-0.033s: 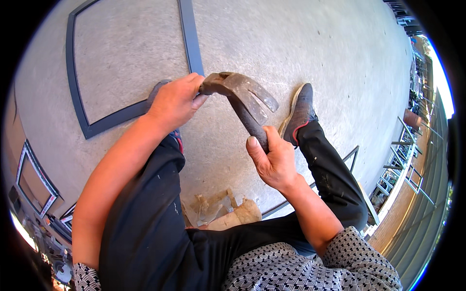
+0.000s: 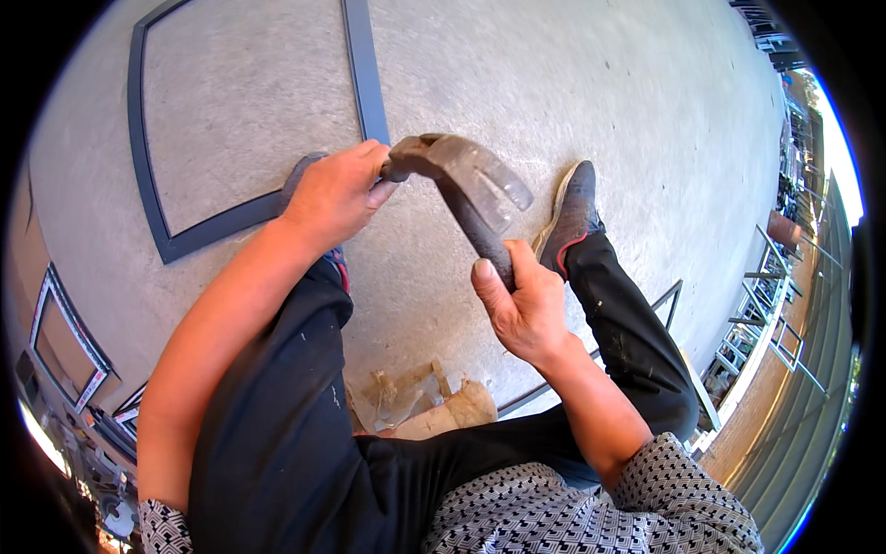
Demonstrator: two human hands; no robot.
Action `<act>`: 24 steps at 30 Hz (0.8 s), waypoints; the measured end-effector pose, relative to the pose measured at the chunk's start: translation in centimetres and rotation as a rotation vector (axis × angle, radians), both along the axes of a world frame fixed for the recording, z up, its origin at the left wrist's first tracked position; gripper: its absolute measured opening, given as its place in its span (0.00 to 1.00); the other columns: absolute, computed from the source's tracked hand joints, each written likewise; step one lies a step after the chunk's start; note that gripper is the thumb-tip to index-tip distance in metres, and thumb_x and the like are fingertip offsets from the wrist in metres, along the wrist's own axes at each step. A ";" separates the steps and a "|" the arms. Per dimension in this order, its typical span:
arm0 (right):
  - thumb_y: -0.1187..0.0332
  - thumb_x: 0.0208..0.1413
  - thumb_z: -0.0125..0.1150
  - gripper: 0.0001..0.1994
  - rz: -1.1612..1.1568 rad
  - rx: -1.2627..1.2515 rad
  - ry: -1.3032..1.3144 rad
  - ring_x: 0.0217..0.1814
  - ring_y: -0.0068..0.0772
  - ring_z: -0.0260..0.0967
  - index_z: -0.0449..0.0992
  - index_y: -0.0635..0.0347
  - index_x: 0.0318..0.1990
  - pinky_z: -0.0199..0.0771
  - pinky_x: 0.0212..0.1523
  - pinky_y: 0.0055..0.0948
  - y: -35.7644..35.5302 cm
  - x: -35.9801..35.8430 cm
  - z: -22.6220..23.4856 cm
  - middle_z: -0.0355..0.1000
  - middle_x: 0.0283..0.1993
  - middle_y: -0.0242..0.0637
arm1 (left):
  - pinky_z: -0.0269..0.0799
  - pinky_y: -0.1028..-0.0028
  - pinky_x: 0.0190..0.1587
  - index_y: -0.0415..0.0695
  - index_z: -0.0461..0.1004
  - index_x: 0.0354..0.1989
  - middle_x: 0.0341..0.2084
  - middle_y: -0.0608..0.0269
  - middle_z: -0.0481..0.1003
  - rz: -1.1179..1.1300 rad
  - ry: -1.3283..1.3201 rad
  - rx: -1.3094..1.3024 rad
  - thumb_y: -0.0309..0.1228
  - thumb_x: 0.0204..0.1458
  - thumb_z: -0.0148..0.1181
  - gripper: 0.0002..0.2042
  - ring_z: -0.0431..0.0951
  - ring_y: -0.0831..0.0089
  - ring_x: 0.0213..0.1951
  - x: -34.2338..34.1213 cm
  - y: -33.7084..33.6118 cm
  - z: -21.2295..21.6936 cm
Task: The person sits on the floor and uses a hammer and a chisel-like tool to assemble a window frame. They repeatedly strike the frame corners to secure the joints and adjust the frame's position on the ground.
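Note:
A worn claw hammer (image 2: 475, 212) is gripped by its dark handle in my right hand (image 2: 528, 305), with the thumb along the shaft. Its forked claw points right, while the striking end sits right beside my left fingers. My left hand (image 2: 340, 192) is closed at the near right corner of a dark grey rectangular frame (image 2: 371, 83). That corner is hidden behind the hand and the hammer head, so I cannot tell whether the hammer touches it.
My shoes (image 2: 574, 208) stand on the concrete floor (image 2: 554, 83) either side of the hammer. Torn brown wrapping (image 2: 443, 411) lies between my legs. More frames (image 2: 65, 337) stand at the left, and metal frame pieces (image 2: 757, 314) lie along the right.
The hammer and my right hand have shifted very slightly to the right. My left hand and the frame have barely moved.

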State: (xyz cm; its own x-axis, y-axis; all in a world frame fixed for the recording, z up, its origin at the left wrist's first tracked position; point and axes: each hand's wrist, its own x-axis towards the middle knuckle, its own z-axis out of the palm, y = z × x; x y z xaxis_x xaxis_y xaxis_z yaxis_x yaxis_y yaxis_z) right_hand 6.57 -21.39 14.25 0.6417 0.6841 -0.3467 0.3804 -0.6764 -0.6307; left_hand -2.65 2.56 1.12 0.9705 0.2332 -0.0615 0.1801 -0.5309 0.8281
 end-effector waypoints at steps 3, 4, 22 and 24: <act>0.59 0.72 0.58 0.14 0.040 0.173 -0.112 0.23 0.24 0.64 0.74 0.63 0.42 0.67 0.26 0.28 0.4 0.6 1.6 0.69 0.24 0.34 | 0.75 0.56 0.42 0.45 0.72 0.43 0.37 0.56 0.76 0.007 0.004 -0.009 0.30 0.61 0.62 0.06 0.80 0.48 0.41 -0.2 0.2 -0.1; 0.59 0.72 0.57 0.14 0.069 0.269 -0.162 0.23 0.22 0.63 0.73 0.63 0.41 0.65 0.26 0.26 0.6 0.9 2.4 0.69 0.24 0.31 | 0.76 0.56 0.42 0.44 0.73 0.43 0.37 0.54 0.77 0.005 0.009 -0.008 0.31 0.61 0.62 0.07 0.80 0.47 0.40 -0.2 0.2 -0.2; 0.52 0.72 0.58 0.20 -0.191 -0.029 0.036 0.21 0.41 0.72 0.70 0.62 0.39 0.70 0.26 0.38 -2.3 0.1 -0.6 0.69 0.21 0.43 | 0.72 0.70 0.39 0.44 0.78 0.46 0.29 0.63 0.76 0.300 0.201 -0.158 0.38 0.69 0.59 0.10 0.76 0.71 0.32 -1.2 0.6 -0.1; 0.51 0.72 0.58 0.20 -0.213 -0.037 0.047 0.21 0.42 0.72 0.70 0.62 0.38 0.70 0.26 0.38 -2.5 0.0 -1.0 0.69 0.21 0.43 | 0.71 0.73 0.38 0.43 0.78 0.47 0.28 0.66 0.75 0.339 0.204 -0.206 0.38 0.69 0.59 0.11 0.74 0.76 0.32 -2.0 0.6 -0.6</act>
State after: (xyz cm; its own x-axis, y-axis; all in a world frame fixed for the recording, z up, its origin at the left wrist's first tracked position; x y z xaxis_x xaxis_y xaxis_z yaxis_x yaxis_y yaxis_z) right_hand 6.60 -23.93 13.21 0.7530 0.5207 -0.4023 0.1967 -0.7615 -0.6175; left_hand -4.60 3.20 0.53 0.8047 0.4987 -0.3222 0.4862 -0.2419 0.8397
